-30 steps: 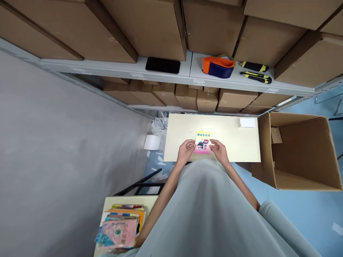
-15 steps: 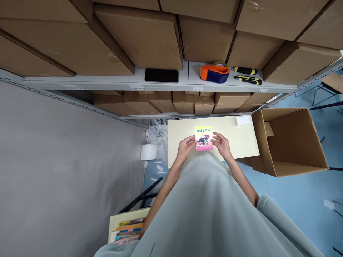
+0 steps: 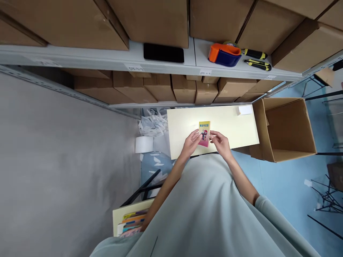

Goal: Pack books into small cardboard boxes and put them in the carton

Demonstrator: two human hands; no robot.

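A small book point(image 3: 204, 134) with a yellow-to-pink cover, blue Chinese characters and cartoon figures is held above the cream table point(image 3: 184, 121). My left hand point(image 3: 190, 142) grips its left side, the thumb lying over the front cover. At the opposite edge, my right hand point(image 3: 220, 143) has its fingers bent, with thumb and fingertips at the book's side. The book is turned slightly, so its pale right edge shows. Whatever the fingers do behind the cover is hidden.
A small white box point(image 3: 244, 110) lies at the table's far right. Beside it stands an open carton point(image 3: 291, 128). The shelf ahead holds a black phone point(image 3: 163, 53), an orange-and-blue tape dispenser point(image 3: 225, 54) and cutters point(image 3: 257, 65). Books point(image 3: 134, 221) lie at lower left.
The book has turned from facing me flat to an angle, showing its right edge. My left thumb has moved further over the cover. The whole view has shifted, with the shelf now higher.
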